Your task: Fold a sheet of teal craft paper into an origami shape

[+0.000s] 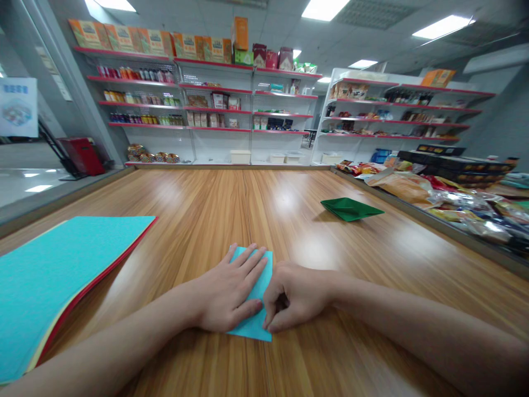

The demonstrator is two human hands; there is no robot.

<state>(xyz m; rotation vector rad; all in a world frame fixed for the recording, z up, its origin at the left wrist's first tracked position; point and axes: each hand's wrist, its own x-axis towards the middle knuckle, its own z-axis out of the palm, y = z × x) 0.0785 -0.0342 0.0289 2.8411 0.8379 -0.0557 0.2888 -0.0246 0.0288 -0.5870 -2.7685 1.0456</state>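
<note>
A light-blue sheet of paper (257, 331), folded into a narrow upright strip, lies on the wooden table in front of me. My left hand (231, 289) rests flat on it with fingers spread, covering much of its left part. At the paper's right edge is my right hand (295, 295), its fingers curled and the thumb and forefinger tips together on the lower right edge. Farther off to the right stands a dark green folded paper piece (351, 209) with pointed ends.
A stack of large coloured sheets (82, 259), blue on top with yellow and red below, lies at the left. Packaged snacks (454, 204) fill the area beyond the table's right rim. Store shelves (215, 110) with boxes and bottles stand behind the wooden table (198, 209).
</note>
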